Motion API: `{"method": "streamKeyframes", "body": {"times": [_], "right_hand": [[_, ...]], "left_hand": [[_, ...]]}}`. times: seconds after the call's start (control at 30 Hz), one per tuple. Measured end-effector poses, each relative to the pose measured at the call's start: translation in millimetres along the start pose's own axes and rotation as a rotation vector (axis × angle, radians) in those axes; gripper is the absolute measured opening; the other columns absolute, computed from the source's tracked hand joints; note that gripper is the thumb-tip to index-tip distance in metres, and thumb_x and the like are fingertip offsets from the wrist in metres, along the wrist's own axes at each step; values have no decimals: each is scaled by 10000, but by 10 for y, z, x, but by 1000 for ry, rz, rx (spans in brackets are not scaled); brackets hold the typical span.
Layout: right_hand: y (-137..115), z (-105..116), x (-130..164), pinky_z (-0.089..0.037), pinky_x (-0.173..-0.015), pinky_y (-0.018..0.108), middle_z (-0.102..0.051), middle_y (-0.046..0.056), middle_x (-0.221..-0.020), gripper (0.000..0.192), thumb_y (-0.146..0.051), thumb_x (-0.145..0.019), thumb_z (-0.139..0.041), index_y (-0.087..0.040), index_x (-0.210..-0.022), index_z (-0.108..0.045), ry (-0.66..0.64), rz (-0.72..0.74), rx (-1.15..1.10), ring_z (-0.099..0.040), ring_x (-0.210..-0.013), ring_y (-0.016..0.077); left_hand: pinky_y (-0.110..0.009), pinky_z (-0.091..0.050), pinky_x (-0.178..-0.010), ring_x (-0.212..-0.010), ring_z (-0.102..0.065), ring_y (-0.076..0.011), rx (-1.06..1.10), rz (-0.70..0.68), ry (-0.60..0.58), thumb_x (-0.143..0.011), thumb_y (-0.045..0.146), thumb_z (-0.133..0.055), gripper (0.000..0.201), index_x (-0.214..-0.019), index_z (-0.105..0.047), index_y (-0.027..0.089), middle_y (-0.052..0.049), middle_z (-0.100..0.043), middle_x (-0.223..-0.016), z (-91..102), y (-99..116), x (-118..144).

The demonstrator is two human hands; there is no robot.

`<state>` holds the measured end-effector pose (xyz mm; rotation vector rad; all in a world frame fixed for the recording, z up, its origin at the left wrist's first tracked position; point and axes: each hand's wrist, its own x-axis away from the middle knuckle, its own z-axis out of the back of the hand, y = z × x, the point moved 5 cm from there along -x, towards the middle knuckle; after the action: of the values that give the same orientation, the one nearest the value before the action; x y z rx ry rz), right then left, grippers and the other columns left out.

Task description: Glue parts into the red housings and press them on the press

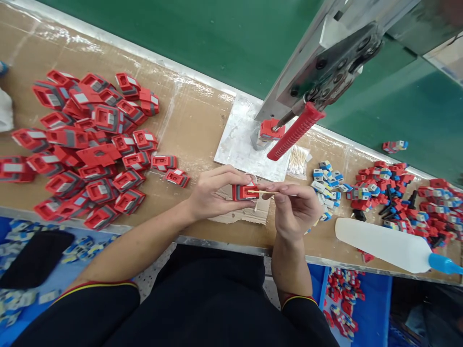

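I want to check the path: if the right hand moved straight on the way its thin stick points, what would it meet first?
The right hand points its thin wooden stick leftward; it would first meet the red plastic part pinched in the left hand. The tip seems to touch it already.

The left hand pinches a red part between thumb and fingers above the counter. The right hand holds a thin stick whose tip touches the part. A heap of red parts lies to the left. Behind the hands, a press with a red handle stands on a plate. To the right lie small blue, white and red pieces and a white bottle on its side.
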<state>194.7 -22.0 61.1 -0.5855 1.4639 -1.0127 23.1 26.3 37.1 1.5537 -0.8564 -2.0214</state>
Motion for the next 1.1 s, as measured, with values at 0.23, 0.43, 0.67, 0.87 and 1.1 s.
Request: {"method": "streamKeyframes", "body": {"times": [0.23, 0.43, 0.67, 0.87, 1.1], "right_hand": [[-17, -25, -9, -720, -701, 354, -811, 14, -891, 60, -209, -1007, -687, -253, -1047, -691, -19, 45, 36, -832, -834, 212], [-33, -12, 3, -705, -618, 339, -808, 29, -873, 26, -237, -1011, -679, -253, -1029, -689, -11, 93, 137, -831, -800, 224], [-38, -12, 29, -716, -670, 361, -815, 28, -926, 189, -133, -979, -680, -275, -1096, -723, -39, 122, 132, -829, -846, 226], [-82, 9, 33, -723, -698, 375, -824, 20, -929, 256, -103, -965, -684, -289, -1133, -735, -49, 198, 232, -828, -817, 223], [-116, 63, 34, -726, -697, 394, -824, 14, -906, 333, -65, -937, -699, -288, -1181, -737, -32, 301, 339, -827, -810, 233]], "left_hand": [[-279, -666, -721, -815, -797, -190, 27, 5, 12, -806, 374, -917, 347, -1045, -757, 181, -96, -819, -906, -4, -7, 9], [-289, -666, -702, -797, -794, -195, 40, 16, 9, -802, 356, -921, 333, -1049, -765, 196, -97, -824, -923, -8, -10, 12], [-282, -663, -707, -789, -792, -190, 46, 17, 18, -787, 332, -933, 333, -1044, -772, 194, -91, -823, -907, -7, -11, 10], [-272, -661, -711, -786, -788, -183, 43, 11, 16, -799, 329, -923, 314, -1036, -772, 191, -86, -818, -894, -3, 1, 1], [-275, -677, -735, -808, -794, -180, 11, -4, 1, -809, 327, -917, 317, -1053, -767, 192, -77, -818, -913, 16, 24, -21]]}}
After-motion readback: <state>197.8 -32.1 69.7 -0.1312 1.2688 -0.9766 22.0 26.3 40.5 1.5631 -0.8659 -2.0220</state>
